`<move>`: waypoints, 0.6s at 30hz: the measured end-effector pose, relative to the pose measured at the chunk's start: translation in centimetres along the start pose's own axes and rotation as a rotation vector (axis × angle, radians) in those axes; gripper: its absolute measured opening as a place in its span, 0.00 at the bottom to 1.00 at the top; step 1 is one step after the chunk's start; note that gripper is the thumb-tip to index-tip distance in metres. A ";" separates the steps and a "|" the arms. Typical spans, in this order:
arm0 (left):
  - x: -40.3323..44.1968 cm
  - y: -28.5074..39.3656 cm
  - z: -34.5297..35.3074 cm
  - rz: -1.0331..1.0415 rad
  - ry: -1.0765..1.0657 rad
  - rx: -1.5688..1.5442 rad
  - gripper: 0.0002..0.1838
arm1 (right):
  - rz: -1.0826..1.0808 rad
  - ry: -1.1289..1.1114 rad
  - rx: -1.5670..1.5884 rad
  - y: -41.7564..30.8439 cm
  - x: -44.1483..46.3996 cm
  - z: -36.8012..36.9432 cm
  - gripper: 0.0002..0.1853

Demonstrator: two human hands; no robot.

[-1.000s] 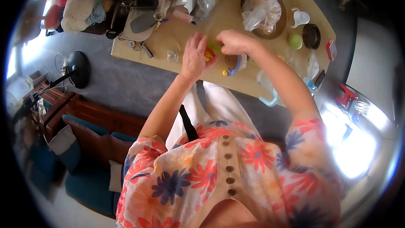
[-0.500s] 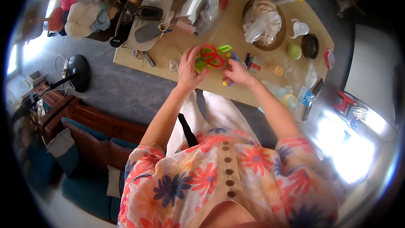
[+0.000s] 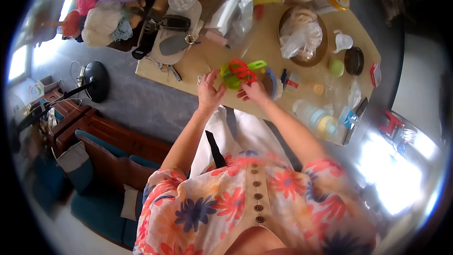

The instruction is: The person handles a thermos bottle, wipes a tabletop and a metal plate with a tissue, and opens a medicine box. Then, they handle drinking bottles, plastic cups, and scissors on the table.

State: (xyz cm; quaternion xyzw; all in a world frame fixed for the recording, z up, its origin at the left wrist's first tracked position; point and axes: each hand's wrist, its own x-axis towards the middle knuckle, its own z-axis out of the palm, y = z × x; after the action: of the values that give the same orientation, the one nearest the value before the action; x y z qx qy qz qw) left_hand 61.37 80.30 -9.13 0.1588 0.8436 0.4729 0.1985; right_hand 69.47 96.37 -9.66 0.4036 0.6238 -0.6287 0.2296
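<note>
A pair of red-handled scissors [image 3: 243, 70] lies over a bright green bowl-shaped utensil [image 3: 230, 79] whose slotted handle points right, near the table's front edge. My right hand [image 3: 255, 93] has its fingers curled at the lower red handle loop, seemingly pinching it. To the left of the green utensil is my left hand [image 3: 210, 93], its fingers apart and the thumb close to the green rim. Beside its fingertips sits a small clear item, partly covered. A bluish clear ring-shaped thing [image 3: 272, 83] rests on the table just right of my right hand.
On the wooden table [image 3: 198, 61] stand a basket [image 3: 322, 47] with a plastic bag, a clear bottle [image 3: 314, 117], a green ball-like item [image 3: 336, 67] and a dark oval dish [image 3: 354, 61]. A tray [image 3: 177, 56] and yarn balls [image 3: 101, 23] are at the left.
My right hand has let go of the bluish ring-shaped thing and moved left to the scissors' handle. The ring now lies on the table. The view has shifted slightly.
</note>
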 end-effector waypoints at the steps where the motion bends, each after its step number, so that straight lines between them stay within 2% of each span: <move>1: 0.2 0.1 -0.1 -0.031 0.001 -0.022 0.23 | -0.009 0.033 0.036 0.0 0.1 0.2 0.16; 9: 6.1 -0.8 1.3 -0.188 0.141 -0.201 0.19 | -0.002 0.074 0.016 -1.0 -0.5 -1.6 0.16; 12: 9.4 -2.0 2.3 -0.246 -0.065 -0.428 0.18 | -0.019 0.103 0.003 -1.1 -1.0 -2.4 0.16; 15: 10.8 0.2 3.3 -0.423 0.063 -0.694 0.14 | -0.089 0.140 0.036 -1.8 -2.1 -2.8 0.14; 18: 11.0 -0.9 4.8 -0.337 0.077 -0.676 0.11 | -0.113 0.147 0.037 -2.1 -2.4 -3.6 0.13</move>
State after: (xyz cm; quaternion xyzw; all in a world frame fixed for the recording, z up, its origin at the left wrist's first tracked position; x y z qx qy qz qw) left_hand 54.01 88.37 -14.20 -0.0743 0.6611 0.6909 0.2830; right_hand 70.02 99.56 -6.13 0.4171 0.6490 -0.6207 0.1399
